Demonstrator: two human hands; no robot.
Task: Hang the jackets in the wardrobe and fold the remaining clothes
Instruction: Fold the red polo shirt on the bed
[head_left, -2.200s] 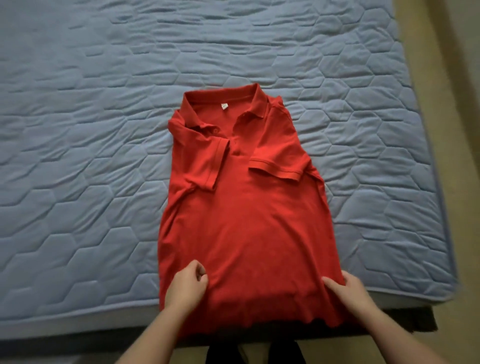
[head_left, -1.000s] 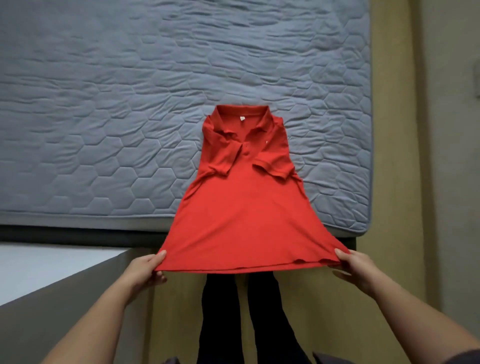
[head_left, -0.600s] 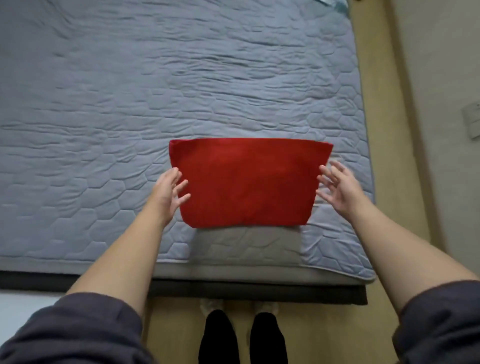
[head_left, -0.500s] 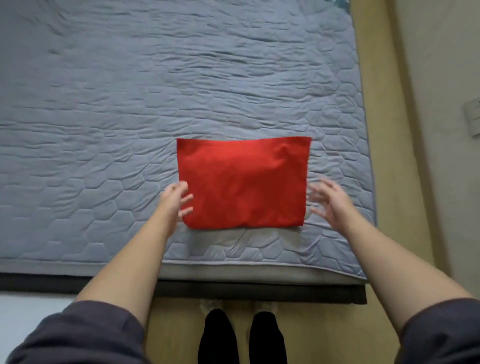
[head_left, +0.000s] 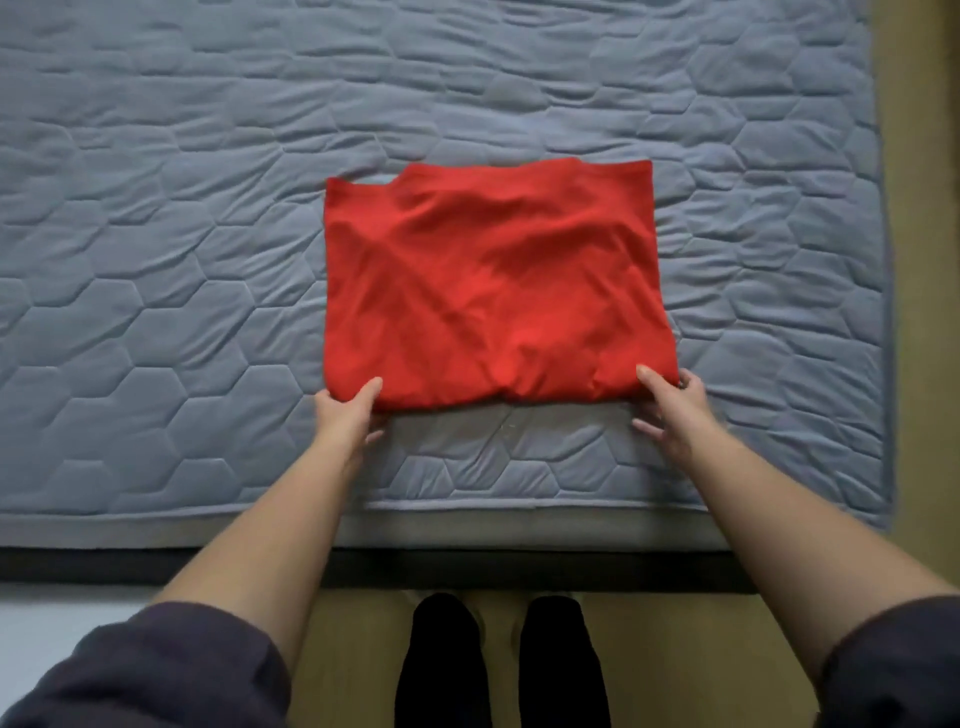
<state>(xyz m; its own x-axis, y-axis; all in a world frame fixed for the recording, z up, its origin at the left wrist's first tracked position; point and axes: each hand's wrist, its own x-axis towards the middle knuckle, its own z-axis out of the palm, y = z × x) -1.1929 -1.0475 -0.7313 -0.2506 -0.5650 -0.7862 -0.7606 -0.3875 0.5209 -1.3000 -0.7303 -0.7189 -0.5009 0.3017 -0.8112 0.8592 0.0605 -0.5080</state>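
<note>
- Quilted grey-blue bed mattress (head_left: 182, 312) carries a folded red fabric shirt (head_left: 488, 291) by its near edge.
- Left grip (head_left: 348, 415) pinches the shirt's near-left corner, thumb on top.
- Right grip (head_left: 672, 410) pinches the near-right corner.

The red shirt (head_left: 488, 286) lies folded on the grey-blue quilted mattress (head_left: 156, 260), a little to the right of the middle and near the front edge of the bed. It makes a rough rectangle, wider than it is deep, and it lies flat. The fold runs along the near side, where the cloth is rounded and thick. On the far side the edges of the layers do not match fully: at the far left corner a lower layer shows out beside the upper one. Soft diagonal creases cross the top. The left hand (head_left: 345, 415) pinches the near left corner and the right hand (head_left: 670, 410) pinches the near right corner, thumbs on top.
</note>
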